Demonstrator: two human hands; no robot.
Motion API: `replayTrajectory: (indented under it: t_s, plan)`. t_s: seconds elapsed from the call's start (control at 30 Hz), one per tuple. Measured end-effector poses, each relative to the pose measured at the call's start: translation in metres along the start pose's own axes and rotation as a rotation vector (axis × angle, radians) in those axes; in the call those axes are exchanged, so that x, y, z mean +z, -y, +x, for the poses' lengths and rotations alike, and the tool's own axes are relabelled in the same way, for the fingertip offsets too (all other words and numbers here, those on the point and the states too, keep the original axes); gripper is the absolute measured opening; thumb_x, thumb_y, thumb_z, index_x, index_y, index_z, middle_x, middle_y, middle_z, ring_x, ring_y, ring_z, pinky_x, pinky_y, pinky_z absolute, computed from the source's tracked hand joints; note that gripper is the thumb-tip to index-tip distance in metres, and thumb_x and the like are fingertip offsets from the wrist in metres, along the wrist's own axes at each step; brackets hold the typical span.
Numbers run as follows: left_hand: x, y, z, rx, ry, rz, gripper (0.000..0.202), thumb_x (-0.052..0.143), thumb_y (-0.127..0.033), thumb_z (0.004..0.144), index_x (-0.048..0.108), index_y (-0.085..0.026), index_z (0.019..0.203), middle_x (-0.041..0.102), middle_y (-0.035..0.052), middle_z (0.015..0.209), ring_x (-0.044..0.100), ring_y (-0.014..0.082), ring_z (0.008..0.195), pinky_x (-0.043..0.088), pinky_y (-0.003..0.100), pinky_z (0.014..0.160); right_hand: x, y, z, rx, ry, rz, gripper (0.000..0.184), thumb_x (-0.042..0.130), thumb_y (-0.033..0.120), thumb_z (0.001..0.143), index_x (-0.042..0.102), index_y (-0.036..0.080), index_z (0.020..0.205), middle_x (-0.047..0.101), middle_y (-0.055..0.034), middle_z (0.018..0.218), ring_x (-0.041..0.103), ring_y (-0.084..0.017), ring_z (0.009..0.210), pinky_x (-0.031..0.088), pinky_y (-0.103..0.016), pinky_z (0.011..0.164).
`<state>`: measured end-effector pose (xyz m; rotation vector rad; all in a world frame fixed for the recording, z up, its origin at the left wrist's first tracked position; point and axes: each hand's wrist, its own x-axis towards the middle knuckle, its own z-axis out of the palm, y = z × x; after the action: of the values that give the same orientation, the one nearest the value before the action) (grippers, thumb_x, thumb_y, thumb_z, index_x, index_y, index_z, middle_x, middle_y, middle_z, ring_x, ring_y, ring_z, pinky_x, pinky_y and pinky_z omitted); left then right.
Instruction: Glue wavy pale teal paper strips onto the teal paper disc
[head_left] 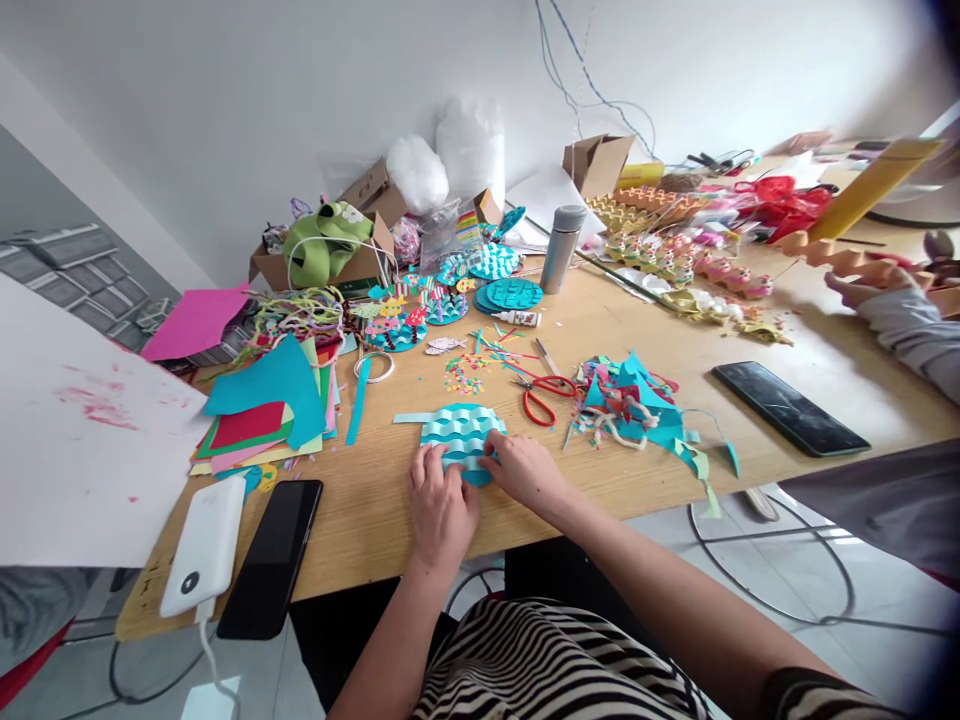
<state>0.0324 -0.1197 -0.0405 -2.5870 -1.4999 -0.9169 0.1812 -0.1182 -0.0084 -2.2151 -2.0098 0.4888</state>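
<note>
A round blue paper disc (454,434) lies flat on the table in front of me, crossed by rows of pale wavy paper strips (459,425). At its lower left edge, my left hand (442,505) has its fingers bent and pressed together on the lowest strip. My right hand (525,468) pinches at the right end of the same strip, the fingertips partly hidden. One light strip (411,418) sticks out flat past the disc's upper left. Red-handled scissors (541,402) lie beyond my right hand, near small coloured paper bits (465,374).
Paper scraps (630,400) and a phone (787,408) lie to the right. Leftward are coloured sheets (247,435), a white power bank (202,545) and another phone (271,560). A grey bottle (562,250) stands behind. Another person's sleeve (919,335) shows at far right.
</note>
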Motion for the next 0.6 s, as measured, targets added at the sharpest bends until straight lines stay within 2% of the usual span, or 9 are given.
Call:
replayTrajectory:
  t_s: [0.6]
  plan:
    - [0.0020,0.0036,-0.0022,-0.002,-0.004,-0.042,0.018,0.055,-0.005,0.075,0.067,-0.016,0.083,0.058,0.0131,0.115,0.044,0.0329,0.119,0.043,0.053,0.097,0.0013,0.0033,0.0028,0.033,0.046,0.009,0.018,0.055,0.034,0.087,0.061,0.020,0.098,0.071,-0.0084,0.094,0.066,-0.024,0.092,0.039,-0.026,0.068]
